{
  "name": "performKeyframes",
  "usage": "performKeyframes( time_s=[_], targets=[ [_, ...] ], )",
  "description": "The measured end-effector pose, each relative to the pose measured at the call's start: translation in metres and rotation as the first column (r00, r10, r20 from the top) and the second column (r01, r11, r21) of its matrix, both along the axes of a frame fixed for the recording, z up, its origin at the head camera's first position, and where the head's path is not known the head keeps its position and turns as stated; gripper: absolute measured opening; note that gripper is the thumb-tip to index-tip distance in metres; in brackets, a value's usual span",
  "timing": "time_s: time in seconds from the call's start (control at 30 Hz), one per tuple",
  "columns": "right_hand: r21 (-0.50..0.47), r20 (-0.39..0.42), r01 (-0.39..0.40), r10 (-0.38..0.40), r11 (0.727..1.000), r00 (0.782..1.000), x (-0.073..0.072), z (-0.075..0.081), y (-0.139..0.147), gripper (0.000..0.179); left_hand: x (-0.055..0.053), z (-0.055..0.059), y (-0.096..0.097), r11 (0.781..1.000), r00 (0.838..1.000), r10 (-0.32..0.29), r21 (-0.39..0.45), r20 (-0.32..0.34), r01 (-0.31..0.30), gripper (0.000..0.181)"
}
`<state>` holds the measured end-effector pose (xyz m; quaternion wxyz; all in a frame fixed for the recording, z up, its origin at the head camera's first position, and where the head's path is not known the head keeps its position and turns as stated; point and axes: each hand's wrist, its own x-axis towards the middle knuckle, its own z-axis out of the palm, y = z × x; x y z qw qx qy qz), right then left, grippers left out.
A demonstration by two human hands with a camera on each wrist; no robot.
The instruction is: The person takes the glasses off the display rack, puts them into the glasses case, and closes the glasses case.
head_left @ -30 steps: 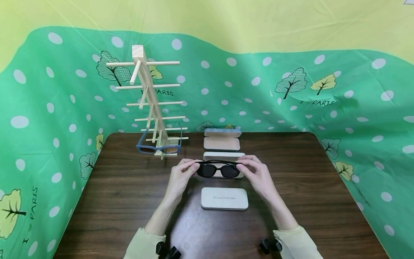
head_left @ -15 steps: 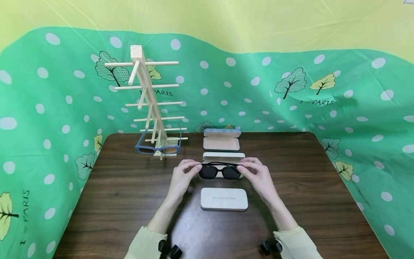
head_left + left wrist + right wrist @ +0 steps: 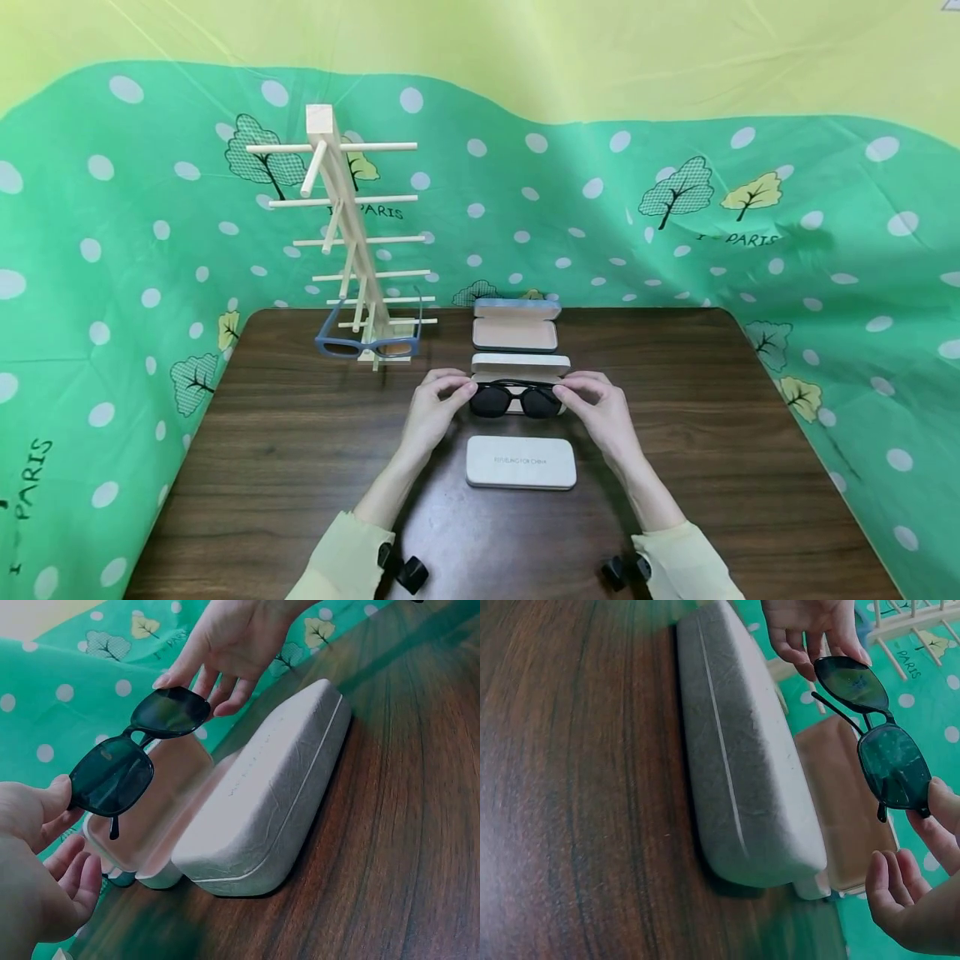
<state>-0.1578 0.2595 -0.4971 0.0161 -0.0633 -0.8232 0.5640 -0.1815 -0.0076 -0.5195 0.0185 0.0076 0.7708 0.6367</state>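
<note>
Black sunglasses (image 3: 491, 401) with dark lenses are held level between both hands, their temples folded behind the lenses. My left hand (image 3: 435, 410) pinches one end of the frame between thumb and fingers. The other end is pinched the same way by my right hand (image 3: 602, 410). Behind and below them lies an open white glasses case (image 3: 520, 364), partly hidden by the sunglasses in the head view. In the left wrist view the sunglasses (image 3: 112, 776) hang over its pinkish lining. Nearer the person sits a closed white glasses case (image 3: 521, 462) with small lettering on its lid.
Another open glasses case (image 3: 514, 334) stands at the back of the wooden table (image 3: 712, 433). To the left rises a wooden display rack (image 3: 352, 217) with several pegs. Blue-framed glasses (image 3: 367, 347) hang low on it. A green patterned cloth (image 3: 585, 217) surrounds the table.
Both hands have lowered the sunglasses slightly toward the person and a little to the right, over the open case. The grip at each end stays the same.
</note>
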Motion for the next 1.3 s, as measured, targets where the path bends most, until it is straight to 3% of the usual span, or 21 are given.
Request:
performKeyframes(
  time_s=[0.37, 0.67, 1.3],
  targets=[
    [0.057, 0.036, 0.028, -0.03, 0.998, 0.999, -0.011, -0.013, 0.005, 0.033, -0.011, -0.007, 0.006, 0.999, 1.0, -0.015, -0.043, -0.022, 0.014, 0.02],
    [0.083, 0.086, 0.021, -0.029, 0.996, 0.996, -0.02, -0.015, 0.007, 0.035, -0.021, -0.012, 0.006, 0.996, 1.0, -0.004, -0.085, 0.021, 0.006, 0.02],
    [0.11, 0.131, 0.017, -0.032, 0.994, 0.991, -0.039, -0.028, 0.011, 0.034, -0.034, -0.026, 0.01, 0.989, 0.999, 0.025, -0.144, 0.032, -0.02, 0.022]
  ],
)
